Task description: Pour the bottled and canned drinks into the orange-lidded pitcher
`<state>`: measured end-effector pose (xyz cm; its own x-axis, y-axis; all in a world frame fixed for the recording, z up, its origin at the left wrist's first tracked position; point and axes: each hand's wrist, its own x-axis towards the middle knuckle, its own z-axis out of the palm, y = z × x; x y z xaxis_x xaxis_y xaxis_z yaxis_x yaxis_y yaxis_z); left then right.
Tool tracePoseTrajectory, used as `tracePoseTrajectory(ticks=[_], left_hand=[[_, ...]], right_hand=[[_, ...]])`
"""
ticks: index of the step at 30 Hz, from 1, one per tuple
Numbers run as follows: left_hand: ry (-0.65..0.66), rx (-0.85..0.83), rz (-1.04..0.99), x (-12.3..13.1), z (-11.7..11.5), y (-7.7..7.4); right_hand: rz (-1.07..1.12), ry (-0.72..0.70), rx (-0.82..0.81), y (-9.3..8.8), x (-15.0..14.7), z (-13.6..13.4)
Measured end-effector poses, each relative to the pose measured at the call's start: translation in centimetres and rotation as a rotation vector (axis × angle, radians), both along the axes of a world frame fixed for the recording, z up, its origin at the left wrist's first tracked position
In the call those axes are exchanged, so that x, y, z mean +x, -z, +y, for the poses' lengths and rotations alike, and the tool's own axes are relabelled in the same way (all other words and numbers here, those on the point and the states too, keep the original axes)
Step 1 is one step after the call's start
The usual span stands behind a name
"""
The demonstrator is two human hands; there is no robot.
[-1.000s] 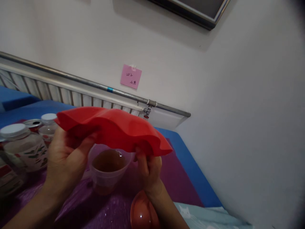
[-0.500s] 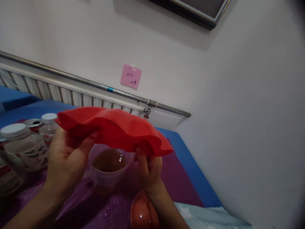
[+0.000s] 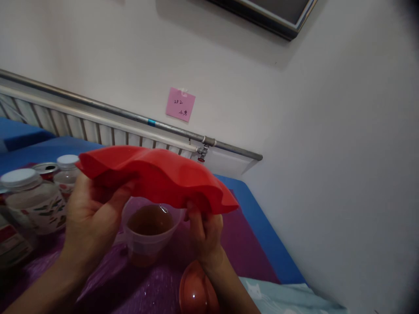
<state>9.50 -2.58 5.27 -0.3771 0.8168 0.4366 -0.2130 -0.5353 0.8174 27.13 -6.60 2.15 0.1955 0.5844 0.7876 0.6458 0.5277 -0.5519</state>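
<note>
A red, wavy-edged flexible sheet (image 3: 157,174) spans the space between my two hands, raised above the table. My left hand (image 3: 93,218) pinches its left part, thumb on the near side. Its right part is gripped by my right hand (image 3: 204,231); some fingertips are hidden behind the sheet. Below and between the hands stands a clear plastic cup (image 3: 145,244) with brown liquid (image 3: 150,220) in it. A shiny orange-red rounded object (image 3: 194,292) lies under my right forearm, partly covered by it.
Jars with white lids (image 3: 36,205) and an opened can (image 3: 46,170) stand at the left. A purple cover (image 3: 248,244) lies on the blue surface (image 3: 271,235). A pale blue cloth (image 3: 278,296) is at the lower right. Behind are a radiator (image 3: 88,131) and pipe (image 3: 124,114).
</note>
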Motion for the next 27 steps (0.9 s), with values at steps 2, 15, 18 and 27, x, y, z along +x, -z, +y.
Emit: tracePoseTrajectory(ticks=[2, 15, 18, 27], left_hand=[[0.000, -0.007, 0.003, 0.03, 0.07, 0.02], [-0.005, 0.008, -0.012, 0.15, -0.03, -0.32], [0.002, 0.014, -0.015, 0.10, -0.04, -0.25], [0.012, 0.022, 0.001, 0.22, -0.07, -0.13]], right_hand=[[0.028, -0.003, 0.014, 0.05, -0.03, 0.06], [0.059, -0.006, 0.031, 0.13, -0.12, 0.25], [0.054, -0.021, 0.043, 0.01, -0.10, 0.24], [0.020, -0.031, 0.031, -0.02, 0.18, 0.18]])
